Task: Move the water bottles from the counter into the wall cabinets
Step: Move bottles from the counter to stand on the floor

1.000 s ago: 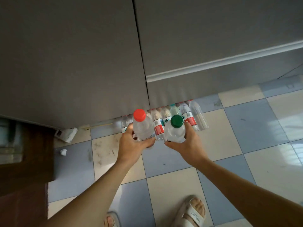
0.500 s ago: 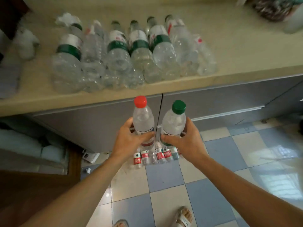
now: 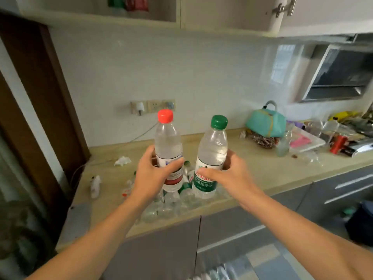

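Above the counter [image 3: 262,170], the wall cabinets [image 3: 181,15] are seen standing open, ready for loading. Down on the counter, a heap of bottles [image 3: 171,201] is left lying at the front edge, still to be moved. In front of it, two bottles are held upright and side by side, likely so both can be lifted straight onto a shelf: the red-capped bottle [image 3: 168,150] is clamped in the left hand [image 3: 153,176], the green-capped bottle [image 3: 212,156] in the right hand [image 3: 228,174]. Half a second ago the heap was viewed from above; now the view is tilted up and the cabinets are revealed.
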`<state>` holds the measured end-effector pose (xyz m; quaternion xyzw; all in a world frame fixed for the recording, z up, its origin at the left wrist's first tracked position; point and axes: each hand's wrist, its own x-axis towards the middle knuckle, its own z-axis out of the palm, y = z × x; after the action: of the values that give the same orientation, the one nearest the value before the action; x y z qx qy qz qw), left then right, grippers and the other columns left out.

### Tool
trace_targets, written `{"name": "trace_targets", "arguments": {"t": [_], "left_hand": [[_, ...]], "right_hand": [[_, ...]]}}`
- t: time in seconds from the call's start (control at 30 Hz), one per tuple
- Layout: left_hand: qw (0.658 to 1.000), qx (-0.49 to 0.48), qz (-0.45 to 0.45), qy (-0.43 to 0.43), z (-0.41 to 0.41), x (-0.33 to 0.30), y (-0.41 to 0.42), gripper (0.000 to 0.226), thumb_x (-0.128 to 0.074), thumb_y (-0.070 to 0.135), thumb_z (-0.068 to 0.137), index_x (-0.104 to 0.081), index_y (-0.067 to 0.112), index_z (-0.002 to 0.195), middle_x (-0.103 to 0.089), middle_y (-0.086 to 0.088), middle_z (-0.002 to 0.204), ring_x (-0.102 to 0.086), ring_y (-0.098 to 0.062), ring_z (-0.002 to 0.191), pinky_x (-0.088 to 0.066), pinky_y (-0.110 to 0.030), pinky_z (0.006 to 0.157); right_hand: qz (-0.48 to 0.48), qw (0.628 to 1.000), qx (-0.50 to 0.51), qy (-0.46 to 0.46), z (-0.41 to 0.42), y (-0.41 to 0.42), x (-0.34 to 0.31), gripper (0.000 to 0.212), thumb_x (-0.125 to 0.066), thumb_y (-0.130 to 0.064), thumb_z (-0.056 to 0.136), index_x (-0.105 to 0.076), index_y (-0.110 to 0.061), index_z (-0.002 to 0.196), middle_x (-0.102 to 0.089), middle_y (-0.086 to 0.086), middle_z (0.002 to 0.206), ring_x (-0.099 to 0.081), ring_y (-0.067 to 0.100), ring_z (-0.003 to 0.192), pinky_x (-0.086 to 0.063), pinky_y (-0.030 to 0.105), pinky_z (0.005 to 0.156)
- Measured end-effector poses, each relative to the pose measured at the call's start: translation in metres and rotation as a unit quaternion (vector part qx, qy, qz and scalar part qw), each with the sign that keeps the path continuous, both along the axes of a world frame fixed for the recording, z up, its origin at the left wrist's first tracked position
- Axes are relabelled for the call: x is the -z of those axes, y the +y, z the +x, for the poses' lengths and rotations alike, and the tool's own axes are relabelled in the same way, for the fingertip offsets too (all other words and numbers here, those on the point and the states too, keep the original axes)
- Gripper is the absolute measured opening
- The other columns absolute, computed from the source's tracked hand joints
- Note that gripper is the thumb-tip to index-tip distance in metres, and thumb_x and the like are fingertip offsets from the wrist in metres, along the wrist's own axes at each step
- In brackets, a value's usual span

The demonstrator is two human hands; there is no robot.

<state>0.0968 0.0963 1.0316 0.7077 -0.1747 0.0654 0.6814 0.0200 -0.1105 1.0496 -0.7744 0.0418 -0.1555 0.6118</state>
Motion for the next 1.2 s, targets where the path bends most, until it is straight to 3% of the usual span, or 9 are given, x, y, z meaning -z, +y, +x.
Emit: {"name": "trace_targets", "arguments": {"t": [0.1, 0.23, 0.4, 0.53, 0.7, 0.9, 1.0, 1.13, 1.2], "left_hand": [[0.998, -0.008, -0.021, -0.052, 0.015, -0.066, -0.002, 0.041, -0.087, 0.028, 0.076, -0.065, 0.03, 0.111, -0.074, 0.011, 0.099, -0.071, -0.01, 0.092, -0.058, -0.023, 0.076], [0.993, -0.023, -0.06, -0.095, 0.037, -0.138, -0.01, 0.039, -0.086, 0.029, 0.078, -0.064, 0.027, 0.11, -0.075, 0.01, 0.098, -0.072, -0.009, 0.092, -0.058, -0.02, 0.071], [0.983, -0.07, -0.065, -0.156, 0.07, -0.222, -0.016, 0.045, -0.084, 0.044, 0.068, -0.064, 0.034, 0.107, -0.075, 0.01, 0.098, -0.073, -0.008, 0.09, -0.055, -0.027, 0.075], [0.972, -0.108, -0.087, -0.191, 0.099, -0.275, -0.017, 0.042, -0.086, 0.046, 0.068, -0.066, 0.041, 0.105, -0.075, 0.014, 0.1, -0.072, -0.003, 0.089, -0.054, -0.027, 0.075], [0.958, -0.178, -0.129, -0.185, 0.137, -0.32, -0.004, 0.042, -0.086, 0.052, 0.064, -0.064, 0.044, 0.098, -0.073, 0.024, 0.091, -0.069, 0.008, 0.078, -0.051, -0.024, 0.067], [0.946, -0.21, -0.168, -0.179, 0.195, -0.363, 0.028, 0.04, -0.088, 0.045, 0.068, -0.064, 0.036, 0.1, -0.075, 0.012, 0.092, -0.075, -0.011, 0.082, -0.059, -0.036, 0.068], [0.948, -0.199, -0.164, -0.186, 0.23, -0.382, 0.044, 0.04, -0.087, 0.043, 0.071, -0.065, 0.032, 0.102, -0.076, 0.008, 0.094, -0.076, -0.013, 0.077, -0.061, -0.039, 0.07], [0.953, -0.186, -0.144, -0.19, 0.278, -0.404, 0.055, 0.041, -0.086, 0.045, 0.072, -0.064, 0.028, 0.102, -0.075, 0.006, 0.095, -0.076, -0.018, 0.081, -0.061, -0.038, 0.068], [0.955, -0.183, -0.125, -0.198, 0.3, -0.41, 0.057, 0.04, -0.086, 0.047, 0.073, -0.064, 0.03, 0.102, -0.074, 0.006, 0.096, -0.074, -0.016, 0.082, -0.058, -0.034, 0.065]], "right_hand": [[0.013, 0.998, 0.015, -0.052, 0.021, 0.004, -0.057, 0.052, -0.094, -0.028, 0.064, -0.065, -0.027, 0.107, -0.076, -0.016, 0.093, -0.072, 0.0, 0.083, -0.053, 0.015, 0.062], [0.017, 0.994, -0.011, -0.108, 0.058, 0.003, -0.124, 0.049, -0.092, -0.035, 0.063, -0.066, -0.032, 0.105, -0.076, -0.017, 0.095, -0.071, -0.002, 0.086, -0.054, 0.022, 0.072], [0.029, 0.98, -0.062, -0.189, 0.111, -0.01, -0.196, 0.045, -0.092, -0.025, 0.065, -0.067, -0.028, 0.102, -0.077, -0.015, 0.09, -0.072, -0.002, 0.082, -0.051, 0.01, 0.061], [0.029, 0.968, -0.103, -0.229, 0.156, -0.016, -0.25, 0.054, -0.091, -0.036, 0.058, -0.067, -0.028, 0.105, -0.077, -0.012, 0.095, -0.073, 0.002, 0.089, -0.054, 0.019, 0.071], [0.041, 0.954, -0.115, -0.276, 0.212, -0.003, -0.296, 0.042, -0.092, -0.029, 0.068, -0.065, -0.028, 0.1, -0.076, -0.018, 0.089, -0.071, -0.004, 0.082, -0.052, 0.013, 0.063], [0.053, 0.942, -0.098, -0.317, 0.267, 0.019, -0.333, 0.039, -0.089, -0.041, 0.069, -0.063, -0.034, 0.096, -0.071, -0.031, 0.083, -0.067, -0.011, 0.075, -0.049, 0.013, 0.059], [0.053, 0.937, -0.076, -0.336, 0.294, 0.028, -0.349, 0.035, -0.087, -0.038, 0.073, -0.064, -0.034, 0.1, -0.074, -0.023, 0.088, -0.071, -0.002, 0.08, -0.052, 0.018, 0.064], [0.045, 0.931, -0.053, -0.359, 0.329, 0.041, -0.372, 0.033, -0.086, -0.032, 0.076, -0.063, -0.034, 0.1, -0.073, -0.023, 0.085, -0.071, -0.003, 0.078, -0.053, 0.013, 0.055], [0.044, 0.932, -0.04, -0.358, 0.347, 0.05, -0.382, 0.035, -0.086, -0.033, 0.074, -0.063, -0.033, 0.101, -0.074, -0.019, 0.084, -0.072, 0.001, 0.076, -0.053, 0.017, 0.057]]}}
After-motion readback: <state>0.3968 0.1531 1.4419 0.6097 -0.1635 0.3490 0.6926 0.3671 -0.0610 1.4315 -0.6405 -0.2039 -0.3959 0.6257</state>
